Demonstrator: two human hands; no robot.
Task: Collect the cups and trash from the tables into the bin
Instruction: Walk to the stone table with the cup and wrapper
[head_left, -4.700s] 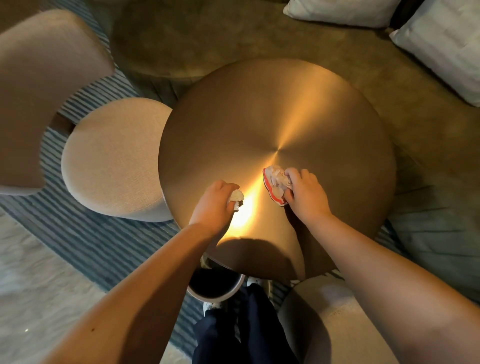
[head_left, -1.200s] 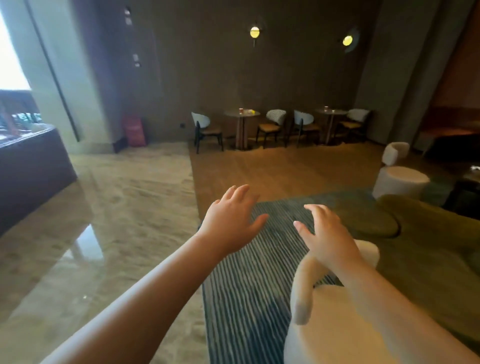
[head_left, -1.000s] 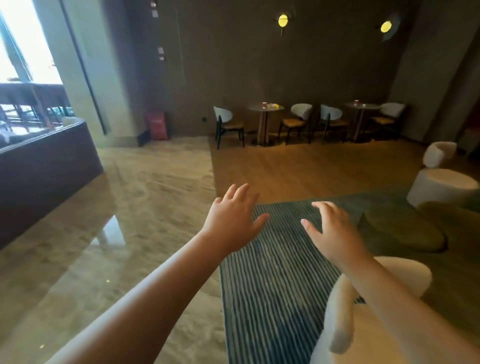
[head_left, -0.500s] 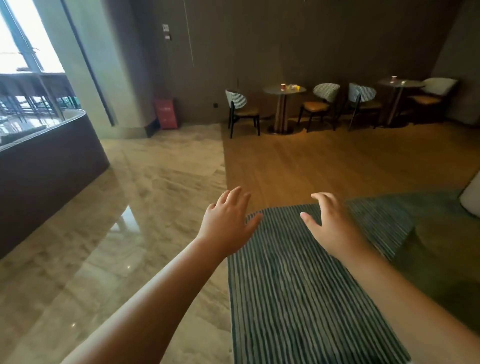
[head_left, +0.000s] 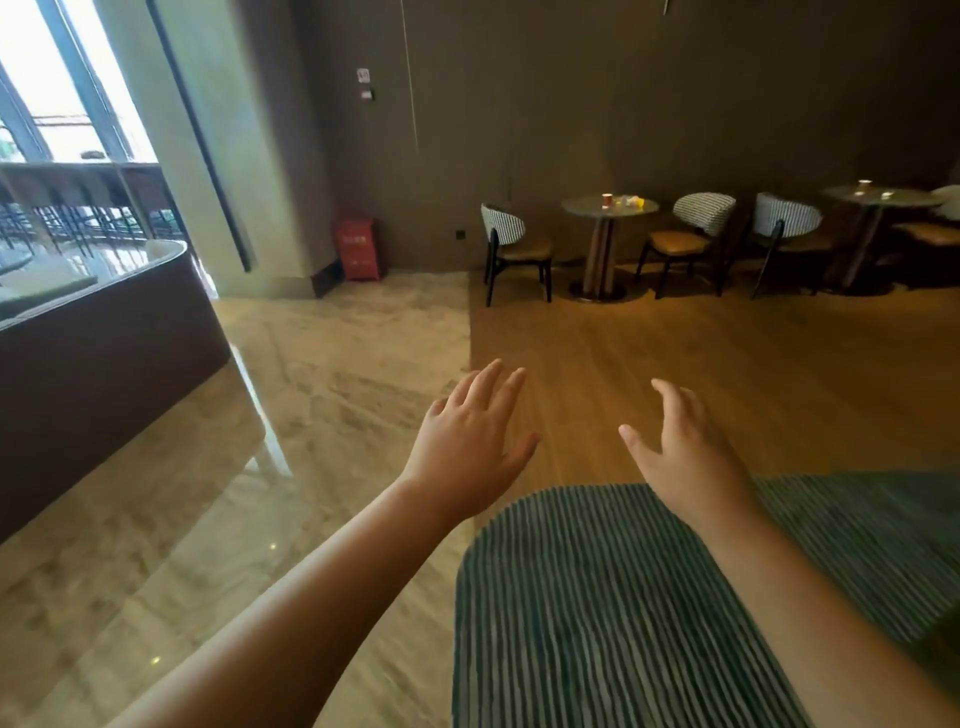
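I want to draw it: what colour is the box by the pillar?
Red. The box shows best in the head view, the only view here.

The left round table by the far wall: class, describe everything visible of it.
The round table has a thin greyish top on one tapered, wooden-looking pedestal with a flat dark disc foot. It stands upright on the wood floor by the dark wall. On top sit a small red-and-white cup, pale crumpled scraps and something yellow. Striped-back chairs flank it.
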